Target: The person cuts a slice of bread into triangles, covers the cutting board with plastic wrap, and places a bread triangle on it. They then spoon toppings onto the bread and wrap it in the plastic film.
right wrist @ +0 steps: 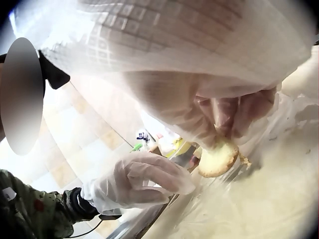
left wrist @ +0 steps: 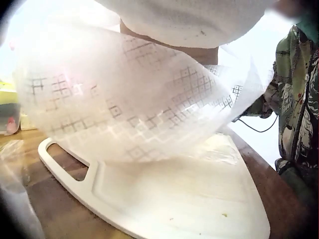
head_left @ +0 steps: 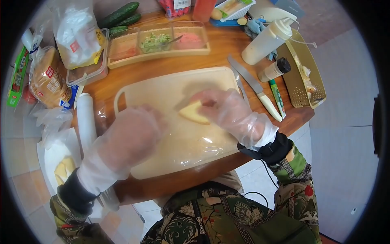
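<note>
Both hands wear clear plastic gloves. In the head view the right hand (head_left: 231, 110) pinches a pale yellow slice with a browned edge (head_left: 195, 113) just over the cream cutting board (head_left: 183, 158). The right wrist view shows the slice (right wrist: 218, 160) under the fingertips of the right hand (right wrist: 219, 94). Blurred, the left hand (head_left: 132, 132) is over the board's left part, apart from the slice. Seen from the right wrist, the left hand (right wrist: 144, 181) has bent, relaxed fingers with nothing between them. Clear film lies on the board.
Right of the board lie a knife (head_left: 266, 103), a green tube (head_left: 277, 97), a spice jar (head_left: 274, 70) and a squeeze bottle (head_left: 268, 40). Behind stands a tray of fillings (head_left: 158, 57). A white roll (head_left: 86, 122) and yellow slices (head_left: 64, 168) are at left.
</note>
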`<state>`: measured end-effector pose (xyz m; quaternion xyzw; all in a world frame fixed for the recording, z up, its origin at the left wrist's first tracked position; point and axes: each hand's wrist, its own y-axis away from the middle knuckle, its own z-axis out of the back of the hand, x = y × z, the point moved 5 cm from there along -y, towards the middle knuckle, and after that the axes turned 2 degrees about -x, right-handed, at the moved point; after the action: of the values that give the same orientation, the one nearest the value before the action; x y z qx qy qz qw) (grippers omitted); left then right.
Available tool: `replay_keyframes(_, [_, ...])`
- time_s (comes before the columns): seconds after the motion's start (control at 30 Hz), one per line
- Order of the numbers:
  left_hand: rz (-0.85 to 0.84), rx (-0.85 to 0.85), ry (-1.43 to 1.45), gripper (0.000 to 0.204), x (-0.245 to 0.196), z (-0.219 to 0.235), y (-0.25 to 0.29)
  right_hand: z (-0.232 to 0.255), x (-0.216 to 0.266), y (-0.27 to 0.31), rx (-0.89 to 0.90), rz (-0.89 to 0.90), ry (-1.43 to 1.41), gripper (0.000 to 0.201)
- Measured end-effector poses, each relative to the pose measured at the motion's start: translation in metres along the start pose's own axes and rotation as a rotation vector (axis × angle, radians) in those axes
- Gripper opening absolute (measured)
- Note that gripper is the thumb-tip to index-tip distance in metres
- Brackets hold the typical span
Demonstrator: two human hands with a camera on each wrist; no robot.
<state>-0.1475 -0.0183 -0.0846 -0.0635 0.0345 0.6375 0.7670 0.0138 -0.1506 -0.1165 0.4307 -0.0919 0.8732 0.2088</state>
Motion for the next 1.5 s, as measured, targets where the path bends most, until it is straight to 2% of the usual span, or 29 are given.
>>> replay_keyframes(0.33, [0.02, -0.006, -0.031, 0.011, 0.003, 0.0, -0.003, -0.005, 0.0, -0.007, 0.075, -0.078, -0.006, 0.028])
replay_keyframes(0.43, [0.019, 0.009, -0.031, 0.012, 0.005, -0.003, -0.001, -0.007, -0.005, -0.009, 0.038, 0.003, 0.046, 0.026])
replay_keyframes(0.5, [0.024, 0.022, -0.038, 0.013, 0.005, -0.004, -0.001, -0.008, -0.002, -0.009, -0.03, 0.142, 0.103, 0.023])
replay_keyframes(0.53, [0.022, 0.021, -0.038, 0.013, 0.005, -0.004, -0.001, -0.011, -0.008, -0.01, -0.032, 0.142, 0.104, 0.023])
replay_keyframes(0.6, [0.032, 0.01, -0.05, 0.013, 0.004, -0.003, -0.001, -0.01, -0.001, -0.01, -0.228, 0.382, 0.375, 0.023])
replay_keyframes(0.73, [0.021, -0.003, -0.046, 0.013, 0.006, -0.003, -0.001, 0.002, 0.014, -0.004, -0.306, 0.36, 0.439, 0.023])
replay_keyframes(0.93, [0.036, 0.014, -0.091, 0.014, 0.003, -0.002, -0.003, 0.008, -0.001, -0.001, -0.251, 0.392, 0.435, 0.022])
replay_keyframes(1.03, [0.059, 0.057, -0.084, 0.012, 0.001, -0.005, -0.006, 0.005, -0.009, -0.005, -0.239, 0.325, 0.45, 0.026])
replay_keyframes(1.13, [0.035, 0.1, -0.081, 0.009, -0.003, -0.01, -0.008, 0.003, -0.007, -0.006, -0.241, 0.407, 0.42, 0.034])
replay_keyframes(1.2, [0.047, 0.104, -0.099, 0.009, -0.006, -0.009, -0.01, 0.0, -0.003, -0.005, -0.148, 0.357, 0.482, 0.042])
replay_keyframes(1.33, [0.04, 0.098, -0.108, 0.009, -0.005, -0.01, -0.007, -0.002, -0.001, -0.004, -0.123, 0.357, 0.534, 0.043])
replay_keyframes(1.4, [0.03, 0.092, -0.109, 0.008, -0.006, -0.01, -0.006, -0.006, -0.002, -0.006, -0.065, 0.3, 0.606, 0.042])
replay_keyframes(1.5, [0.006, 0.076, -0.093, 0.008, -0.005, -0.011, -0.004, -0.005, 0.0, -0.004, -0.132, 0.33, 0.572, 0.039])
